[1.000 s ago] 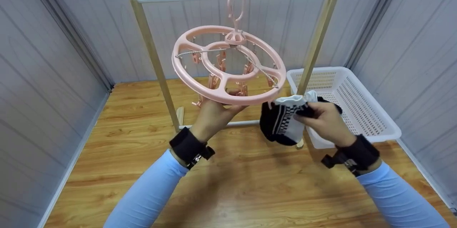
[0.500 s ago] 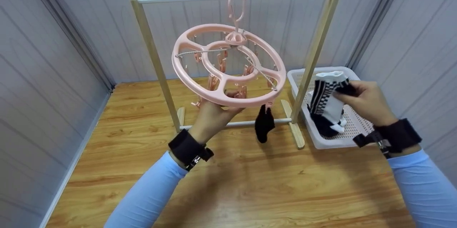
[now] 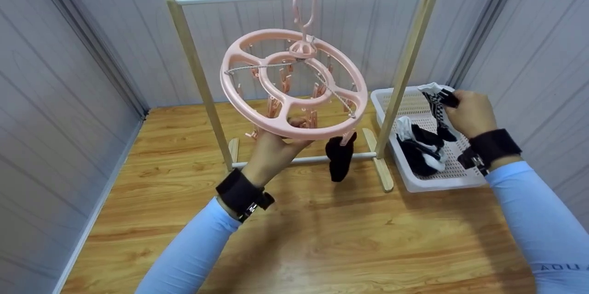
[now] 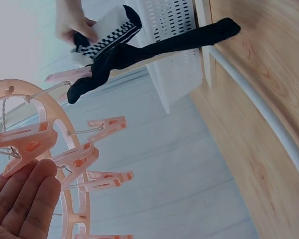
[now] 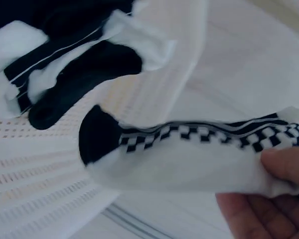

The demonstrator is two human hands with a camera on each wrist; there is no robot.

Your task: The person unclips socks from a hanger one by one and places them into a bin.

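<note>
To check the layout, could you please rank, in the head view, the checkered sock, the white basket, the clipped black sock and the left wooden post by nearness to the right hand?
1. Checkered sock, held in the right hand.
2. White basket, just below.
3. Black sock, hanging mid-frame.
4. Left wooden post, far left.

A black-and-white checkered sock point(image 3: 436, 100) hangs pinched above the white basket point(image 3: 460, 179). A round pink clip hanger point(image 3: 294, 84) tilts left of the basket.
</note>
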